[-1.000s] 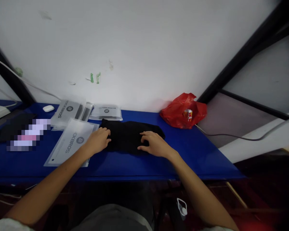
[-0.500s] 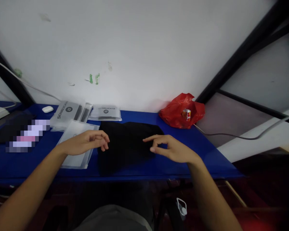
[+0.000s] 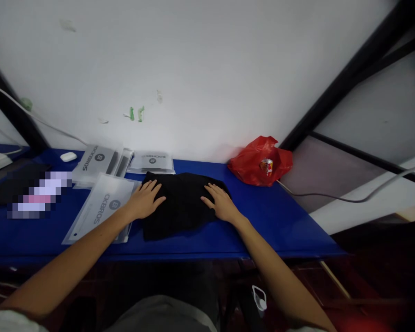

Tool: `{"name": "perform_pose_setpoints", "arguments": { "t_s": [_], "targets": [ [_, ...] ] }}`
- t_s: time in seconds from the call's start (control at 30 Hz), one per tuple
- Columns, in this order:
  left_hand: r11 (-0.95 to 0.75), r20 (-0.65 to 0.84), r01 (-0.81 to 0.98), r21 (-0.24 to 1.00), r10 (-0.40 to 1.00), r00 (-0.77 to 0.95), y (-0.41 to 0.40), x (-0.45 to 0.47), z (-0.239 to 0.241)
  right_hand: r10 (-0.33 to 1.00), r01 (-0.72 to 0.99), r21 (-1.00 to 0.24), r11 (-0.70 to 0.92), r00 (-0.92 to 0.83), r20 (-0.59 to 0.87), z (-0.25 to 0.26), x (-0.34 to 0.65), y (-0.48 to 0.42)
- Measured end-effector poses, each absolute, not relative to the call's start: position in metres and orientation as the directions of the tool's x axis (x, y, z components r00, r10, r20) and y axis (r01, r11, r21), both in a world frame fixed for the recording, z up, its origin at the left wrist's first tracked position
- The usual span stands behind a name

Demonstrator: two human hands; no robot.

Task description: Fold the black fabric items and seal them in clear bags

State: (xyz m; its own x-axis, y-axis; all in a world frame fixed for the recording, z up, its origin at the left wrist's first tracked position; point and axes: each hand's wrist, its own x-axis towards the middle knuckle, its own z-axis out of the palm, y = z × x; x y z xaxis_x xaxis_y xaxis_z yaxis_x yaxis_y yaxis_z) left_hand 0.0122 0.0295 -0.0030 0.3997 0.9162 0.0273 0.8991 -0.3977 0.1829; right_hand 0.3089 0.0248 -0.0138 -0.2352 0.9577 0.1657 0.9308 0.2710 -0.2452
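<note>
A folded piece of black cloth (image 3: 181, 205) lies flat on the blue table (image 3: 263, 230) in front of me. My left hand (image 3: 145, 199) rests on its left edge, fingers spread and palm down. On the cloth's right end lies my right hand (image 3: 222, 203), also open with the fingers apart. Neither hand grips anything. Partly under my left forearm is a translucent zip bag (image 3: 102, 203) with printed lettering. What kind of garment or cloth the black piece is, I cannot tell.
Behind the cloth lies another printed zip bag (image 3: 151, 162), with a stack of similar bags (image 3: 100, 161) to its left. A small white case (image 3: 68, 157) sits near the wall. A red plastic bag (image 3: 259, 161) holding a wrapper stands at the back right, beside a grey cable (image 3: 325, 197).
Both hands have come down from above the cloth and now lie flat on it with fingers spread. The cloth's front edge has shifted slightly away from the table edge.
</note>
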Motion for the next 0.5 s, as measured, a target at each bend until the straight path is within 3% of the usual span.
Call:
{"name": "perform_pose_setpoints", "arguments": {
  "t_s": [0.5],
  "targets": [
    [-0.380, 0.032, 0.895, 0.232, 0.923, 0.383, 0.0257, 0.0131, -0.0046, 0.963, 0.897, -0.350, 0.268, -0.242, 0.117, -0.0089, 0.3100, 0.0188]
  ]
}}
